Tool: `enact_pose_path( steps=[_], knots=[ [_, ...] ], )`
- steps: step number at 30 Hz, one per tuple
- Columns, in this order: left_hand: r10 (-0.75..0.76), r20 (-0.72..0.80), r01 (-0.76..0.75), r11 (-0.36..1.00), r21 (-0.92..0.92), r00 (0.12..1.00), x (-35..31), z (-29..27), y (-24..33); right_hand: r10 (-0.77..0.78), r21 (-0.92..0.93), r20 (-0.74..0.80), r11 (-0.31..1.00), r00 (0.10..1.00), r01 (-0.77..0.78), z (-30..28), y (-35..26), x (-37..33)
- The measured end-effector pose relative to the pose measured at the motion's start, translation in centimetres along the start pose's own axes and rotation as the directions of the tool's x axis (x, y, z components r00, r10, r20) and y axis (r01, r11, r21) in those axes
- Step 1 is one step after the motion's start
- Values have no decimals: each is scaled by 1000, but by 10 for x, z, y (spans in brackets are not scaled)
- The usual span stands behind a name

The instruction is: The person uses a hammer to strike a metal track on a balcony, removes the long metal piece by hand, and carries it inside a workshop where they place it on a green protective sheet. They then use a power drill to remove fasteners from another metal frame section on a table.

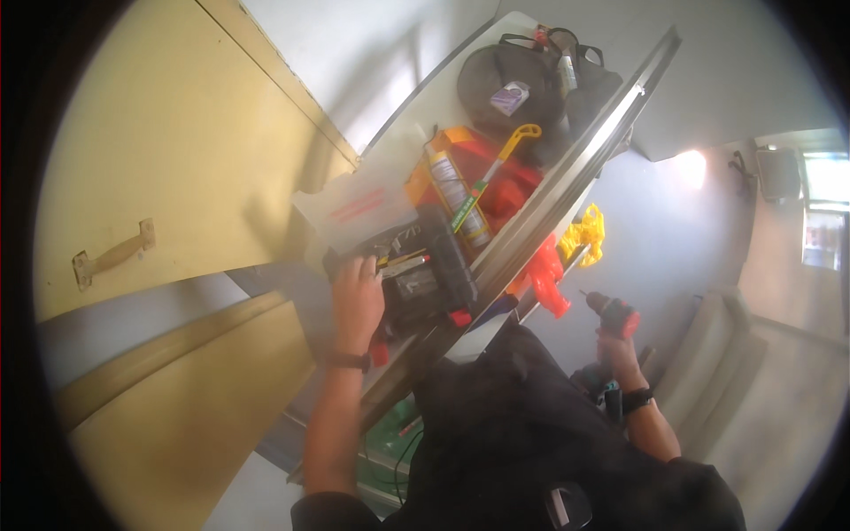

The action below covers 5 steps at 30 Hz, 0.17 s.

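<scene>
My left hand (pixel 358 296) rests at the near left part of an open black toolbox (pixel 453 274) with red latches. Its fingers are bent down into the box, and their tips are hidden, so what they hold cannot be made out. Beside those fingers lie thin hand tools (pixel 405 265) and a dark packet. Off to the right, my right hand (pixel 615 352) is wrapped round the grip of a red and black cordless drill (pixel 613 315). The drill's chuck and bit point up and to the left, away from the toolbox.
A sealant tube (pixel 455 199), a yellow-handled tool (pixel 500 164) and a black bag (pixel 496 84) lie beyond the toolbox. A long metal rail (pixel 580 146) slants along the right side. Red (pixel 549 279) and yellow plastic bags (pixel 586 234) hang there. Yellow cabinet doors (pixel 177 159) stand left.
</scene>
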<state>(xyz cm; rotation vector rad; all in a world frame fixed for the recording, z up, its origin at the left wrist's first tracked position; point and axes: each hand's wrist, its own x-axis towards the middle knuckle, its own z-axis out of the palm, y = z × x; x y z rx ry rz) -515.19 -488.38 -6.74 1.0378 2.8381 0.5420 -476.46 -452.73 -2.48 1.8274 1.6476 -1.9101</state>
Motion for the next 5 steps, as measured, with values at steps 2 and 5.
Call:
enact_pose_path(
  steps=[2, 5],
  knots=[
    [3, 49, -5, 999, 50, 999, 16, 2, 4, -9, -29, -3, 1000, 1000, 9, 8, -7, -3],
    [28, 89, -37, 993, 109, 996, 24, 17, 4, 0, -4, 46, 1000, 999, 1, 14, -11, -3]
  ],
)
